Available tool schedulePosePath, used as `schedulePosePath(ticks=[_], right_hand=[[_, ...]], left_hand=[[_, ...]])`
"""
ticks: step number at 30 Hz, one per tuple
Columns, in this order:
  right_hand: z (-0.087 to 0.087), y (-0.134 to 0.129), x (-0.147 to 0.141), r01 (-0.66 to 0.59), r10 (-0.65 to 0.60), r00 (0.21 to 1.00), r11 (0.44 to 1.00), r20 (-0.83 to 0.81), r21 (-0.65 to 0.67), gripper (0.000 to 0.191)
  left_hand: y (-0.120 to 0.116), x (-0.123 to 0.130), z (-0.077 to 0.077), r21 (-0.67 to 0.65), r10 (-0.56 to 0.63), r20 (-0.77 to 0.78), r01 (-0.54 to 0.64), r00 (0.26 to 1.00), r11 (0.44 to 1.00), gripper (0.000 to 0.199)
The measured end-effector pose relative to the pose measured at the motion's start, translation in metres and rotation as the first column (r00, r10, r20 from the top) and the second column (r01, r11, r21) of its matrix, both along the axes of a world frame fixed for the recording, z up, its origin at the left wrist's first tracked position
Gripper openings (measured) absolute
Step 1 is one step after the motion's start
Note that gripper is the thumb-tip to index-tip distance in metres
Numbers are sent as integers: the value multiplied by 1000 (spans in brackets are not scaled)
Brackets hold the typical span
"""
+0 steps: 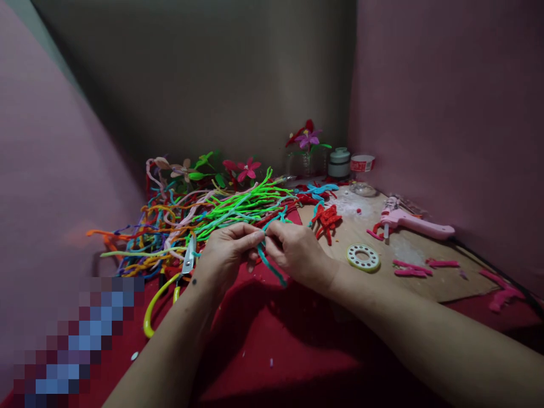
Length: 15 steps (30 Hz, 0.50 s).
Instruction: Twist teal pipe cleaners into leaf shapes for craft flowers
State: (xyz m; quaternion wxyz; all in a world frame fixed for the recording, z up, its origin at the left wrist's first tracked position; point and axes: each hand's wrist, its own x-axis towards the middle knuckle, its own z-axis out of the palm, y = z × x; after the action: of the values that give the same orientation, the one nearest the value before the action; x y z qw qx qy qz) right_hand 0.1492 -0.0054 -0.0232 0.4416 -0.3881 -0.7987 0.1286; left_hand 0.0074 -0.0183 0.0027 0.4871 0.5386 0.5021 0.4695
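Fingers of my left hand and right hand pinch closed on a teal stem; yellow-handled scissors lie left of it.

The counter before me is covered in red; on it lie a heap of coloured fuzzy stems, yellow-handled scissors and a tan board bearing a pink glue gun, a round white-and-yellow disc, red pieces and pink pieces.

Bare red cloth lies open before the pipe-cleaner pile; yellow-handled scissors and, seemingly, pliers block its near-left edge.
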Motion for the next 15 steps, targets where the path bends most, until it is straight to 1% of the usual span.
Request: schedulePosePath(ticks=[1,2,3,5,7,8,9,10,11,12,15], right_hand=[[1,1,0,-49,40,994,995,-100,-92,16],[2,2,0,-119,78,974,975,-212,-189,17],[3,3,1,-204,109,942,938,-318,-279,17],[4,5,2,-371,153,867,833,-474,-411,19],[4,6,3,-492,181,814,719,-552,-491,21],[3,6,3,-532,190,798,670,-572,-518,20],[3,5,3,-558,194,787,629,-586,-541,19],[3,5,3,-571,189,782,599,-594,-561,18],[2,4,3,-571,175,783,583,-596,-578,16],[2,4,2,-562,158,788,580,-595,-590,15],[-1,7,1,-537,123,800,583,-588,-609,14]], left_hand=[[0,0,0,22,7,4,-7,1000,1000,17],[0,0,0,40,14,8,-14,1000,999,17],[1,0,0,49,23,15,-23,1000,999,17],[1,0,1,46,40,45,-42,998,998,17],[1,-1,1,24,53,79,-55,995,998,18],[1,-1,2,13,55,89,-56,995,998,18],[1,-1,2,4,49,93,-49,994,999,17],[0,-1,2,-2,37,93,-36,995,999,17],[0,-1,2,-4,25,88,-24,996,1000,17],[-1,-1,2,0,16,79,-16,997,1000,16],[-2,-1,2,30,8,5,-8,1000,1000,15]])
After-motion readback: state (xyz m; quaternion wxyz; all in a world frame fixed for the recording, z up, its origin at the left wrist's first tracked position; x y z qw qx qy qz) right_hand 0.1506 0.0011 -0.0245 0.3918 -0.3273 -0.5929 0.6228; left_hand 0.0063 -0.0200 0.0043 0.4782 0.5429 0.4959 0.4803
